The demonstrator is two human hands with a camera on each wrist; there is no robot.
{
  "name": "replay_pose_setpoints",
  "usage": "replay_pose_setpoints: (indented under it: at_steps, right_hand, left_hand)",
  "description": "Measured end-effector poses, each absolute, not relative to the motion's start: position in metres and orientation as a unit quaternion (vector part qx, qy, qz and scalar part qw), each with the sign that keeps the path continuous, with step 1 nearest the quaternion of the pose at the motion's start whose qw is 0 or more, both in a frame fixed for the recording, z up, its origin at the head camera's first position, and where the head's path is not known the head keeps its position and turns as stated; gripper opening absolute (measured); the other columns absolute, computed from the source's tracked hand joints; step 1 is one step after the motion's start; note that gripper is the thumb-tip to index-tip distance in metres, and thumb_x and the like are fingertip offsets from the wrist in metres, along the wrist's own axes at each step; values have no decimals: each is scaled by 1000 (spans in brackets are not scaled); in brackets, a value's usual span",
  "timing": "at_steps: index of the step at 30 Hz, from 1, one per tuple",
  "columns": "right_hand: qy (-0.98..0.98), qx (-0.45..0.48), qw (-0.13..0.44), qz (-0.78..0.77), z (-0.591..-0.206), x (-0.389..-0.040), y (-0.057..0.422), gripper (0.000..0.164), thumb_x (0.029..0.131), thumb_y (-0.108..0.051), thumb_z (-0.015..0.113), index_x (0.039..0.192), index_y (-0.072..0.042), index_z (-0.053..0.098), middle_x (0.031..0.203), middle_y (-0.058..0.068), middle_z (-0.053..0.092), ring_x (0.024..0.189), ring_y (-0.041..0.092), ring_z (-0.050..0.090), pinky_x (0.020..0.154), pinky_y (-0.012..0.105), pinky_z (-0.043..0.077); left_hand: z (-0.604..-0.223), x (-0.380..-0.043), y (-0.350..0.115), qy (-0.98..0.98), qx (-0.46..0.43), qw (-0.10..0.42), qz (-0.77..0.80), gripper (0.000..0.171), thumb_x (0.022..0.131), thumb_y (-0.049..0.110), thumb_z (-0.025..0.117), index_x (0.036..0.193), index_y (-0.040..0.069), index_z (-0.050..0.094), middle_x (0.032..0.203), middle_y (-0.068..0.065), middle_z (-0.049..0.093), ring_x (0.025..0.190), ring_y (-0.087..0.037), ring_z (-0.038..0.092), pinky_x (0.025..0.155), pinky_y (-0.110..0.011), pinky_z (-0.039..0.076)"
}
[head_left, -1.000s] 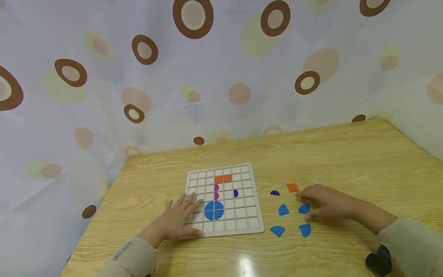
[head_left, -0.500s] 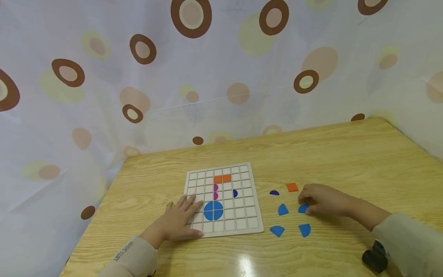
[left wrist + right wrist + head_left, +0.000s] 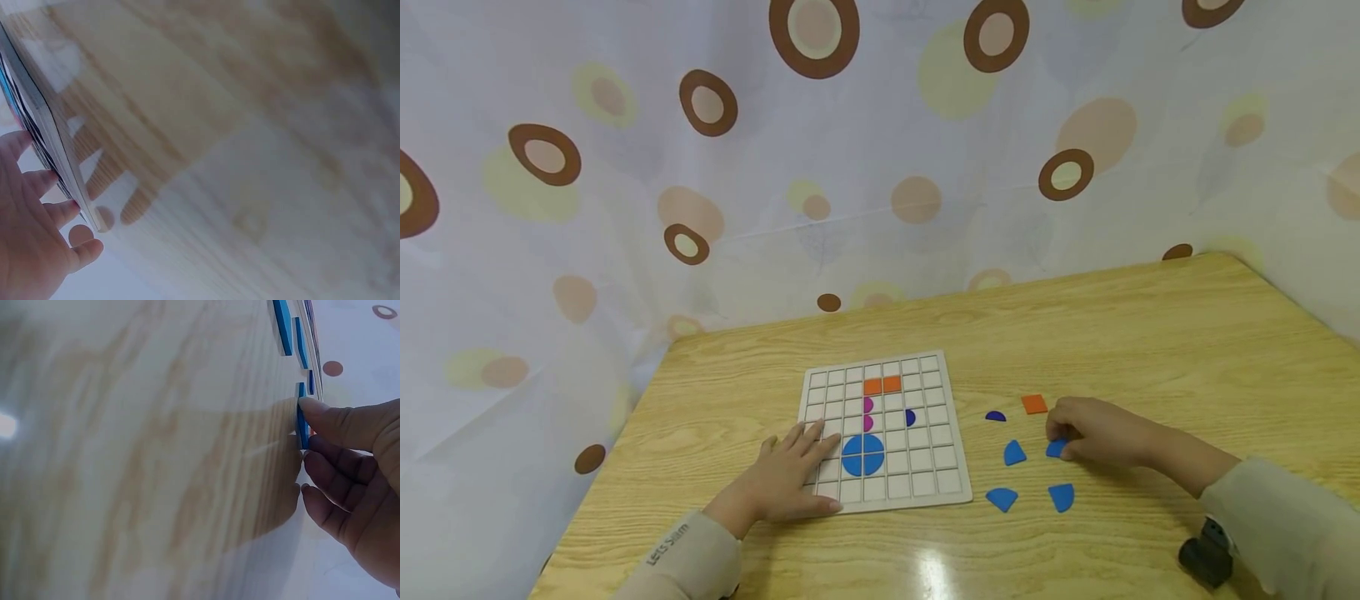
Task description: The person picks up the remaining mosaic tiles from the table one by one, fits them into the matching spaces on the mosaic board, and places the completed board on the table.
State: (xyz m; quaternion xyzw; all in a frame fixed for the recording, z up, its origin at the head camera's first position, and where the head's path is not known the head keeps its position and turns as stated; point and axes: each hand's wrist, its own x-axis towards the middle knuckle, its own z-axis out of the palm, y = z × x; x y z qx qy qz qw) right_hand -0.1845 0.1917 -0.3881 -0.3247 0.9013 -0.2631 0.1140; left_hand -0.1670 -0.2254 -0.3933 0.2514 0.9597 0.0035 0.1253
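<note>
My left hand [image 3: 784, 479] rests with spread fingers on the left edge of a white grid board [image 3: 922, 486]. On the board sit two orange squares [image 3: 882, 385], two magenta half circles [image 3: 868, 414], a dark blue half circle [image 3: 911, 417] and a blue disc made of quarter circles [image 3: 862, 455]. To the right of it, my right hand [image 3: 1105, 432] pinches a blue quarter circle [image 3: 303, 430] between thumb and fingers, low at the tabletop. Its far part is hidden by the hand in the head view.
Around the right hand lie a loose orange square [image 3: 1034, 404], a dark blue half circle [image 3: 996, 416] and several blue quarter circles [image 3: 1062, 497]. The wooden table [image 3: 1120, 333] ends at a patterned curtain [image 3: 865, 150] behind.
The right hand's fingers have drawn in from spread beside the orange square, closing on the upper right blue quarter circle. The left hand stays put on the board.
</note>
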Motion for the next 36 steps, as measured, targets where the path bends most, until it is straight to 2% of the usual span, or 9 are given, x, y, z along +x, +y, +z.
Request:
replay_pose_setpoints:
  at_steps: [26,36]
  right_hand:
    - [893,-304,153,-295,-392,-190,192,18,74,-2,65,78,-12,50,76,-2,46,68,12,42,59,26,39]
    - [893,-309,129,-300,-392,-187,193,18,72,-3,66,77,-13,52,75,-2,44,67,11,40,58,24,38]
  left_hand:
    - [-395,-167,-225,959,255,124,7,87,70,72,40,138,22,21,143,-7,12,128,-34,8,93,-53,15]
    - [-392,-167,-224,960,253,123,17,85,71,68,45,138,20,22,143,-8,14,128,-33,8,95,-51,15]
